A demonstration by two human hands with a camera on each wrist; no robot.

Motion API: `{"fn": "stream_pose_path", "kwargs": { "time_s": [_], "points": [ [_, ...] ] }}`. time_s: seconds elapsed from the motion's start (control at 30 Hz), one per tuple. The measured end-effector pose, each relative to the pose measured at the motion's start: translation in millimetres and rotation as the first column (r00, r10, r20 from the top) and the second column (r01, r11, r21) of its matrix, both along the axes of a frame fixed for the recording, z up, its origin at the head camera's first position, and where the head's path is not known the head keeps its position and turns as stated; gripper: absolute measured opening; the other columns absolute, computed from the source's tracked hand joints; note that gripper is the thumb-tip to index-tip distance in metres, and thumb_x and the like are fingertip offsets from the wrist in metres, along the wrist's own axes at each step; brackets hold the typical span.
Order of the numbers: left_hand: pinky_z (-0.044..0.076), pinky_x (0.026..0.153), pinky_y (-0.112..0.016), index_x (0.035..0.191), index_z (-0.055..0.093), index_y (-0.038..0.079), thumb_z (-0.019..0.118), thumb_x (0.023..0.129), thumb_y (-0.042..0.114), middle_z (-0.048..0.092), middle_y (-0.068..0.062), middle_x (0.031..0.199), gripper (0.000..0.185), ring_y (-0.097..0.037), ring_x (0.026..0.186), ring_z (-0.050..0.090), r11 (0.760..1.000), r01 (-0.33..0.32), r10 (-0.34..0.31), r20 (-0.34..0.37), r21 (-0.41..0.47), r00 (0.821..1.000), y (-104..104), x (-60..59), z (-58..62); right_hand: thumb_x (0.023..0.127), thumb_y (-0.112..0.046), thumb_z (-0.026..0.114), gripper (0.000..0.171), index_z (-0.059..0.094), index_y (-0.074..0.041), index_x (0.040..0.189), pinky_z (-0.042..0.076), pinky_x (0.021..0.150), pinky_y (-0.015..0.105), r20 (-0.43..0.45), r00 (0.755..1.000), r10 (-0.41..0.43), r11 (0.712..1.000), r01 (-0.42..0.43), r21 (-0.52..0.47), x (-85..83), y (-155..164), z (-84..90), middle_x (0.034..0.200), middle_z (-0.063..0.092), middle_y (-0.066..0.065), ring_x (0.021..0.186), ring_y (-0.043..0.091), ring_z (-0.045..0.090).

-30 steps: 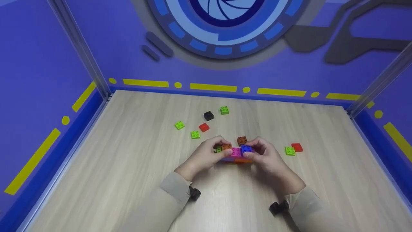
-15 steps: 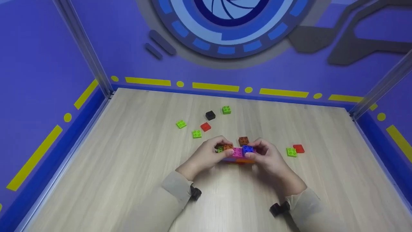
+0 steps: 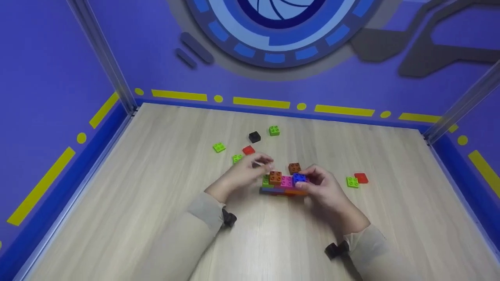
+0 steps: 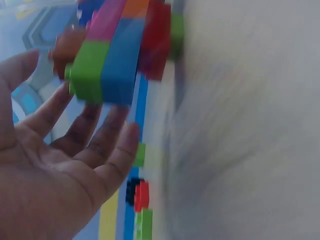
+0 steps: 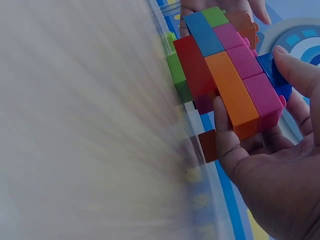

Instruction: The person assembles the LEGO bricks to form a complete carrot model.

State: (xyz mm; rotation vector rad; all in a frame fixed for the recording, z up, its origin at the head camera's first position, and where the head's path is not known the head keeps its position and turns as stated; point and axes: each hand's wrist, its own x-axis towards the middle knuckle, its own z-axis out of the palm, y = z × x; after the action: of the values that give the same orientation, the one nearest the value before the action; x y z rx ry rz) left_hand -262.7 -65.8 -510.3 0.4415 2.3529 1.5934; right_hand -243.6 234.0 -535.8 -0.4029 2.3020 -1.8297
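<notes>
Stack (image 3: 284, 184) sits mid-desk (image 3: 156, 218), bottom layer on the wood. Your right hand (image 3: 326, 192) pinches its right end, thumb on the blue top brick. Left hand (image 3: 243, 175) is just off the left end, fingers spread, holding nothing. It's light, rigid plastic, but press-fit, so it can split at seams; take it by the long sides, low. Loose: four green bricks, two red, one black, one brown.

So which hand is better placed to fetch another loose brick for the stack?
Probably the left hand. It is off the brick stack with fingers relaxed, and hovers near the green brick and red brick. The right hand grips the stack's end, so it is busy steadying it.
</notes>
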Motion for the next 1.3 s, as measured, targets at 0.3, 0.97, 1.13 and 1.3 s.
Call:
{"fn": "stream_pose_path", "kwargs": {
  "time_s": [0.3, 0.97, 1.13, 1.3],
  "points": [
    [0.058, 0.087, -0.035, 0.160, 0.057, 0.013, 0.069, 0.114, 0.029, 0.059, -0.013, 0.161, 0.050, -0.027, 0.114, 0.070, 0.954, -0.295, 0.298, 0.060, -0.053, 0.953, -12.3, -55.4, -0.2, 0.102, -0.009, 0.084, 0.032, 0.070, 0.002, 0.128, 0.060, 0.099, 0.022, -0.012, 1.000, -0.007, 1.000, 0.007, 0.011, -0.4, 1.7, -0.6, 0.127, 0.072, 0.008, 0.118, 0.021, 0.067],
    [0.064, 0.107, -0.037, 0.157, 0.063, 0.003, 0.076, 0.109, 0.013, 0.067, -0.017, 0.158, 0.050, -0.029, 0.138, 0.070, 0.869, -0.421, 0.450, 0.062, -0.261, 0.891, 6.2, -112.6, -0.7, 0.101, -0.009, 0.084, 0.033, 0.071, 0.000, 0.130, 0.060, 0.101, 0.024, 0.023, 0.999, -0.023, 1.000, 0.023, 0.018, 0.8, -0.2, 0.9, 0.133, 0.070, 0.011, 0.124, 0.027, 0.064],
    [0.056, 0.123, -0.044, 0.151, 0.067, 0.001, 0.076, 0.108, 0.011, 0.069, -0.018, 0.155, 0.045, -0.032, 0.146, 0.066, 0.840, -0.425, 0.453, 0.005, -0.338, 0.892, 11.5, -115.9, 0.7, 0.101, -0.007, 0.083, 0.033, 0.070, 0.002, 0.130, 0.058, 0.102, 0.023, 0.005, 1.000, -0.010, 1.000, 0.010, 0.011, 0.4, 0.1, 1.2, 0.130, 0.069, 0.011, 0.124, 0.026, 0.063],
    [0.057, 0.120, -0.043, 0.138, 0.076, 0.001, 0.075, 0.108, 0.013, 0.077, -0.015, 0.140, 0.032, -0.030, 0.135, 0.072, 0.837, -0.421, 0.432, -0.051, -0.348, 0.900, 14.2, -122.3, -7.1, 0.101, -0.006, 0.084, 0.032, 0.070, 0.004, 0.128, 0.058, 0.100, 0.022, -0.018, 1.000, -0.004, 1.000, 0.004, 0.009, -0.4, 1.3, 0.6, 0.125, 0.072, 0.006, 0.118, 0.020, 0.066]
  ]
}}
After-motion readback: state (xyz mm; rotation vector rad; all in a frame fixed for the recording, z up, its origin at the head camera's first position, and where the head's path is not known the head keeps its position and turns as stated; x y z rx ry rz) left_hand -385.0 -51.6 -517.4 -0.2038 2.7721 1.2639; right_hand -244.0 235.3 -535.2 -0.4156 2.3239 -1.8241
